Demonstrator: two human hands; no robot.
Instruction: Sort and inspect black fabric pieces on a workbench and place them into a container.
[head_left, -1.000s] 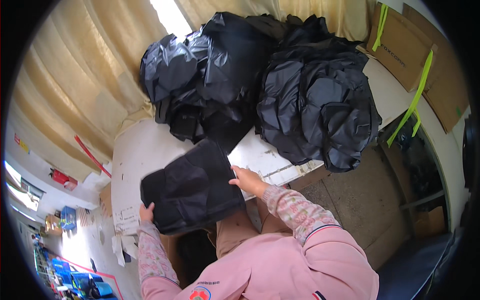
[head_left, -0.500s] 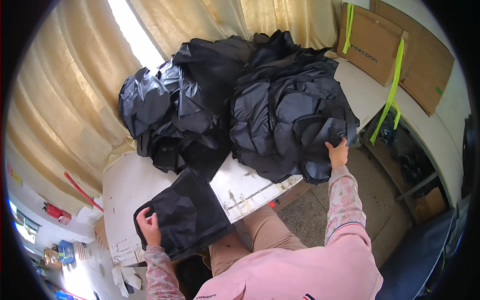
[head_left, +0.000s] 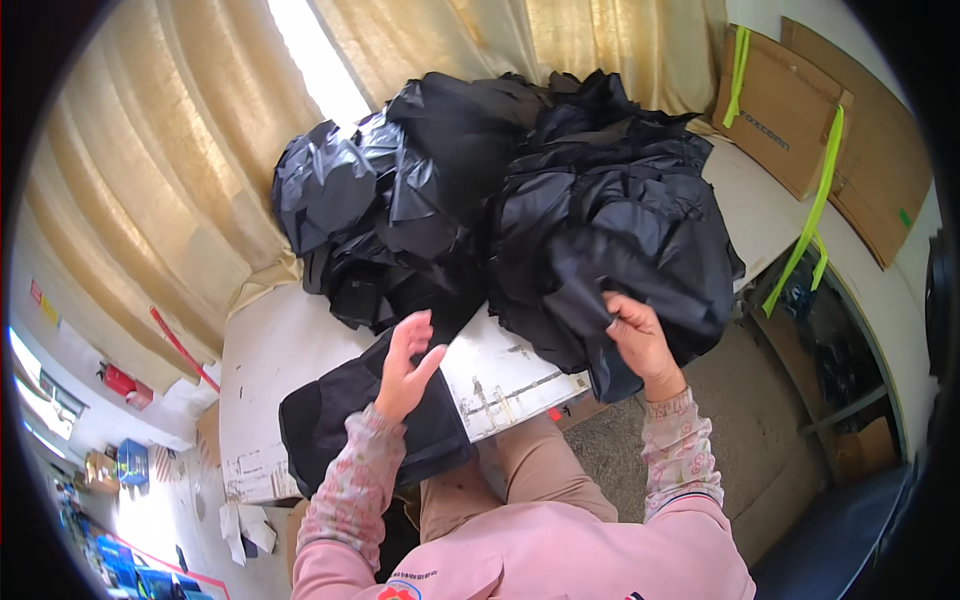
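Observation:
My right hand (head_left: pixel 643 340) pinches the edge of a black fabric piece (head_left: pixel 600 285), which is lifted and blurred at the near side of the right-hand heap. Above the flat stack of black fabric pieces (head_left: pixel 335 415), my left hand (head_left: pixel 405 365) is raised with fingers apart and nothing in it. That stack lies at the table's near edge, partly behind my left forearm. Two large crumpled heaps fill the table beyond: a shinier left heap (head_left: pixel 340 190) and a right heap (head_left: pixel 640 200) of layered black pieces.
The white table (head_left: pixel 265 345) has a worn, scuffed near edge. Beige curtains (head_left: pixel 150 180) hang behind it. Flattened cardboard (head_left: pixel 785 120) with yellow-green straps (head_left: pixel 825 170) leans at the far right. Below, a dark shelf opening (head_left: pixel 850 340) stands beside the floor.
My right hand has drawn a black fabric piece off the right heap, toward me and leftward. My left hand has risen from the flat stack and moved right.

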